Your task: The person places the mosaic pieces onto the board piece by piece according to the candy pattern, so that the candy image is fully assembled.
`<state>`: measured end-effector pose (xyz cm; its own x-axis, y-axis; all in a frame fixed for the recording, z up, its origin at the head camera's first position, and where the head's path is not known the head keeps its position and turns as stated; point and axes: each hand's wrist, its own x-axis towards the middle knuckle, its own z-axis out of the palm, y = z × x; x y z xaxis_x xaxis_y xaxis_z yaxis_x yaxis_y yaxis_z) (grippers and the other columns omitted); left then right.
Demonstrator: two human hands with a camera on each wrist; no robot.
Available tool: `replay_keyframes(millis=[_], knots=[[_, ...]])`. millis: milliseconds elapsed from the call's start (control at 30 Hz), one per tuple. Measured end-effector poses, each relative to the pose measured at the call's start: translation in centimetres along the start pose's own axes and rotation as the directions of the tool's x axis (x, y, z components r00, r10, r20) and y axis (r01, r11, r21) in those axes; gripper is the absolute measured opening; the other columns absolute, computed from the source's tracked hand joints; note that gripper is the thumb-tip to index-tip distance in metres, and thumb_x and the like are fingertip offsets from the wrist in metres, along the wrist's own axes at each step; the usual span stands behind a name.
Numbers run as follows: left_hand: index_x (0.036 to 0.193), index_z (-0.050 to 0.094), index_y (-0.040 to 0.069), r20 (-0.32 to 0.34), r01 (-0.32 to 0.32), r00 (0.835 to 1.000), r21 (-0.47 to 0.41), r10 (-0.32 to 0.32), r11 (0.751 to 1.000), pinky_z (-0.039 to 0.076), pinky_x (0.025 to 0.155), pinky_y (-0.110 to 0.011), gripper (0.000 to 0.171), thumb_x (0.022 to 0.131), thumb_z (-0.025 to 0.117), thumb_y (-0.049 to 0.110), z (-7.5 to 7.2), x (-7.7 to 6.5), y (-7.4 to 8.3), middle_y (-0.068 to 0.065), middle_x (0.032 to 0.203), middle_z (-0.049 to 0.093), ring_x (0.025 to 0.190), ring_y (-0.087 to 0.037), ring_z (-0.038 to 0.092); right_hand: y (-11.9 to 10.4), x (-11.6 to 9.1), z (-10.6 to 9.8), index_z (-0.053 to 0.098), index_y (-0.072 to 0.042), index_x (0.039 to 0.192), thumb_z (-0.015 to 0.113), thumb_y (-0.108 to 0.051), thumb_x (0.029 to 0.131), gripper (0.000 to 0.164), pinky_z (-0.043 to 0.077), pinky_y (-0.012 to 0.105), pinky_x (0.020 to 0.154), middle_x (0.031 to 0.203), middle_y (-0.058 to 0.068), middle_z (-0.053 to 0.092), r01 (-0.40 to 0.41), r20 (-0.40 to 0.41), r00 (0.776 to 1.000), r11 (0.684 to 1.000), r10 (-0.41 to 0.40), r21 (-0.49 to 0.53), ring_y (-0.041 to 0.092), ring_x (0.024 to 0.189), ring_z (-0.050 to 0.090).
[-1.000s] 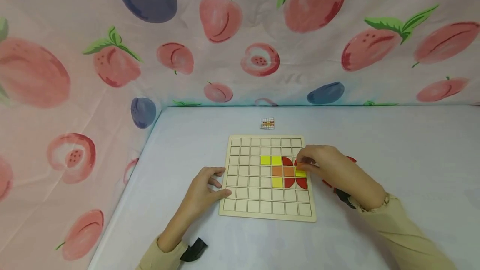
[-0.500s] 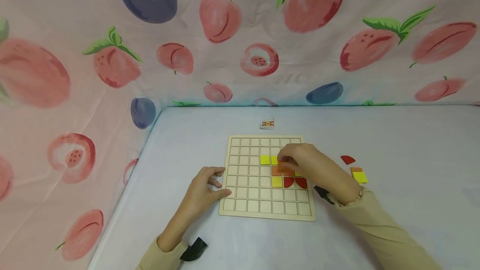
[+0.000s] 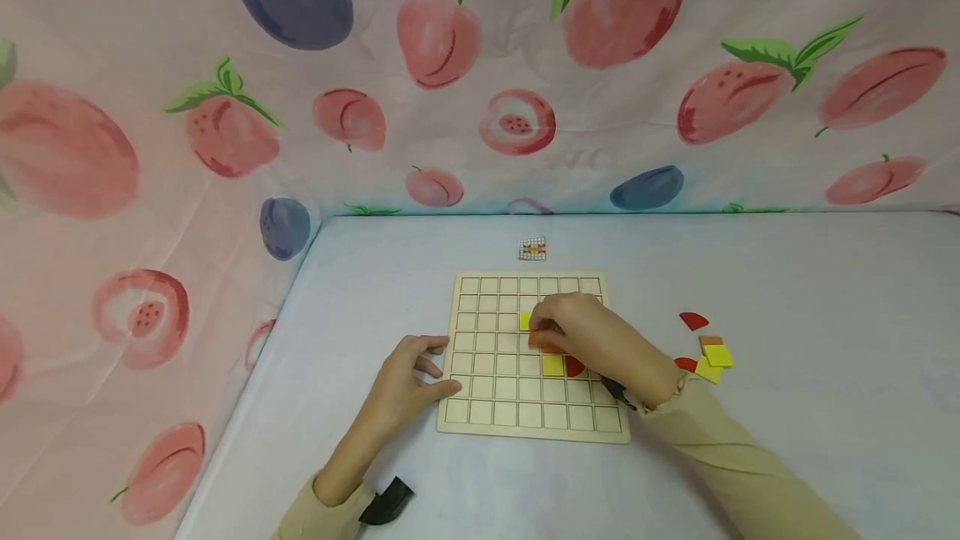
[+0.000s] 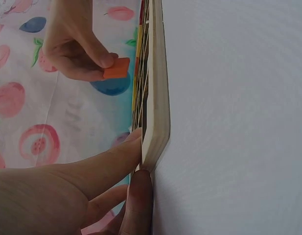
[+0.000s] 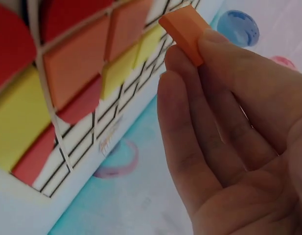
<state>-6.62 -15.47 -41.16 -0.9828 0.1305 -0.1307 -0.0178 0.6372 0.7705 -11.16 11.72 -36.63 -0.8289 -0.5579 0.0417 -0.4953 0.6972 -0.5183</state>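
Observation:
Between thumb and fingertips, my right hand (image 3: 592,336) pinches a square orange tile (image 5: 184,33). It hovers over the middle of a square wooden grid board (image 3: 480,411), and the left wrist view shows the orange tile (image 4: 116,68) raised clear of the board. My left hand (image 3: 408,377) rests at the board's left edge, its thumb tip on the rim and another fingertip touching the side. Beneath the right hand, yellow tiles (image 3: 552,365) and red quarter-circle tiles (image 3: 574,366) lie in the cells. Some placed tiles are hidden by that hand in the head view.
Right of the board lie loose tiles: a red quarter-circle (image 3: 693,321), another partly covered red piece (image 3: 686,364), yellow squares (image 3: 717,356) and an orange piece (image 3: 709,341). A small printed pattern card (image 3: 533,248) lies behind the board. A fruit-print cloth (image 3: 420,132) walls the back and left.
My right hand has moved left across the board with the orange tile, from the right edge to the middle. Loose tiles at the right have come into view. My left hand stays put.

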Motion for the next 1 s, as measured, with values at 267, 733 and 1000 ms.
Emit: replay_keyframes(millis=[267,733,1000], knots=[[0.132,0.061,0.011,0.0,-0.004,1.0,0.001,0.004,1.0,0.052,0.073,-0.024,0.061,0.077,0.086,0.012,0.0,0.0,0.0,-0.002,0.12,0.06,0.091,-0.012,0.059,-0.1,0.5,0.9,0.073,-0.01,0.088,0.076,-0.013,0.087,0.004,0.052,0.026,0.072,0.085,-0.004,0.069,0.003,-0.019,1.0,1.0,-0.003,-0.008,0.009,0.074,0.057],[0.133,0.06,0.01,0.004,0.001,1.0,-0.006,0.0,1.0,0.052,0.073,-0.025,0.061,0.077,0.085,0.012,-0.1,-0.1,0.0,-0.003,0.12,0.059,0.092,-0.013,0.058,-0.4,1.2,1.5,0.073,-0.011,0.085,0.075,-0.009,0.088,0.004,0.05,0.026,0.072,0.081,-0.004,0.068,-0.003,0.004,1.0,1.0,0.003,-0.012,0.01,0.074,0.056],[0.133,0.06,0.01,0.003,-0.007,1.0,0.003,0.007,1.0,0.053,0.073,-0.025,0.061,0.077,0.086,0.012,0.0,-0.1,0.1,-0.003,0.12,0.059,0.091,-0.013,0.059,-0.5,1.0,2.0,0.071,-0.014,0.081,0.073,-0.007,0.089,0.011,0.047,0.025,0.067,0.077,-0.006,0.063,0.005,-0.009,1.0,0.996,-0.006,-0.09,0.01,0.07,0.052]])
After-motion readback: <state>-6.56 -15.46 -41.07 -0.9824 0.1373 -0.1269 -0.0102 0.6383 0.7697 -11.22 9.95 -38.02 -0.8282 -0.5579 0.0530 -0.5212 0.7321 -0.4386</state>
